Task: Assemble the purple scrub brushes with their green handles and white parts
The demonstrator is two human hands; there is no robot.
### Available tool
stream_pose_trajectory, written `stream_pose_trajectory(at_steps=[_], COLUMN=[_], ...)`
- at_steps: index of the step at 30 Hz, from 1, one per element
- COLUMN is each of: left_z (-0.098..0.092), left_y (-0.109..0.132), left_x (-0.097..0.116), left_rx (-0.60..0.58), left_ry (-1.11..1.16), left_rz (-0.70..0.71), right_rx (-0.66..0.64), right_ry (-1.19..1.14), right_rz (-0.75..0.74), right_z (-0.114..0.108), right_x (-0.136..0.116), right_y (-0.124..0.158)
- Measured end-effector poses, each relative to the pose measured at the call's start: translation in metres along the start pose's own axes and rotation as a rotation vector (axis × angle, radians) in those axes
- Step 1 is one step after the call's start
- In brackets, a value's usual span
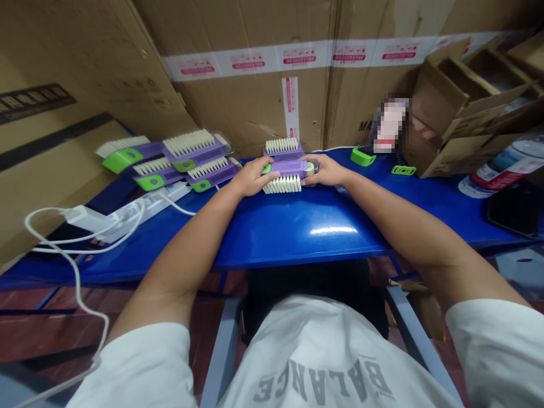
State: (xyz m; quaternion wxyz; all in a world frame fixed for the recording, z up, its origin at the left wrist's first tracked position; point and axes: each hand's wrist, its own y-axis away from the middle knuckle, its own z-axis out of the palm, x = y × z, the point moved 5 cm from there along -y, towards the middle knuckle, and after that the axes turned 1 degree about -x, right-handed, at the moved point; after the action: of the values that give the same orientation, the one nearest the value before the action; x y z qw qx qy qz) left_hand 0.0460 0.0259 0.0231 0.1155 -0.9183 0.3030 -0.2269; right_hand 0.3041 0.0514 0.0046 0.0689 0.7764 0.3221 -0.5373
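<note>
A purple brush (287,168) with cream bristles and a green end lies across the blue table, bristles toward me. My left hand (255,177) is closed round its green left end, the thumb along the front. At the other end, my right hand (325,170) grips the brush by a pale, clear-looking tip. Just behind it sits a second purple brush (283,148) with its bristles pointing away; my fingers are close to it, and I cannot tell whether they touch. Several more brushes of this kind, among them one purple brush (195,148), are piled to the left.
A white power strip (144,209) with cables lies at left. Large cardboard boxes (250,107) stand behind the blue table (293,226). To the right are a green plastic piece (363,157), a green ring (403,170), open cartons (442,102), a water bottle (505,164) and a phone (514,209).
</note>
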Motion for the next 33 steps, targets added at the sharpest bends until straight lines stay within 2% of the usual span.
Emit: stream_pose_trajectory(at_steps=[8, 20, 28, 33], left_z=[0.002, 0.003, 0.005, 0.006], left_y=[-0.001, 0.000, 0.000, 0.000], left_x=[0.002, 0.004, 0.003, 0.004], left_rx=[-0.009, -0.001, 0.001, -0.001], left_ry=[-0.024, 0.000, -0.036, -0.041], left_rz=[0.029, 0.040, 0.053, 0.079], right_rx=[0.026, 0.032, 0.086, 0.074], right_ry=[-0.040, -0.109, -0.060, -0.133], right_rz=[-0.035, 0.050, -0.045, 0.042], right_z=[0.002, 0.008, 0.005, 0.007], right_x=[-0.013, -0.001, -0.010, -0.006], right_y=[0.002, 0.000, 0.000, 0.002])
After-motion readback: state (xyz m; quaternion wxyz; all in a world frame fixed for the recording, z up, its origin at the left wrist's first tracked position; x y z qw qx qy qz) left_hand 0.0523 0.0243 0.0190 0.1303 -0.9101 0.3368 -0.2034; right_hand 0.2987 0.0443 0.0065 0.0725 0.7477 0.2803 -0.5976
